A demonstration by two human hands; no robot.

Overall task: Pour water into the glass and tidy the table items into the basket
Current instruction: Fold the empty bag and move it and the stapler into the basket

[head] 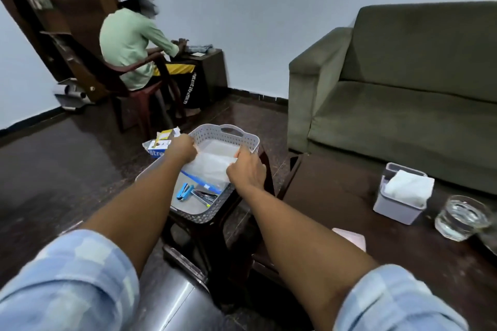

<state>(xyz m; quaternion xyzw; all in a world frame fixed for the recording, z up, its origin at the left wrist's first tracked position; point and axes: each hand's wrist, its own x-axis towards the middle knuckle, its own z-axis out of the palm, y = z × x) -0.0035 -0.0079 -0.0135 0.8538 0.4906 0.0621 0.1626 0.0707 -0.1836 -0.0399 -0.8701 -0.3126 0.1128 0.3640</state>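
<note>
green sofa (403,105) right | seated person (129,43) at small desk (212,67) | dark floor (53,158)

A dark brown stool (236,212) carries the grey basket (228,140). Beside it, the dark wooden worktop (336,196) bears a grey tissue box (398,204), a glass (461,219) of water and, near its front edge, what may be a pink pad (352,236).

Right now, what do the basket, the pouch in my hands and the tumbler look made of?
Basket: likely moulded plastic, matte grey, perforated walls. Pouch: seemingly thin translucent plastic, crinkled, blue zip strip. Tumbler: probably clear glass, glossy, though clear plastic is possible.
</note>
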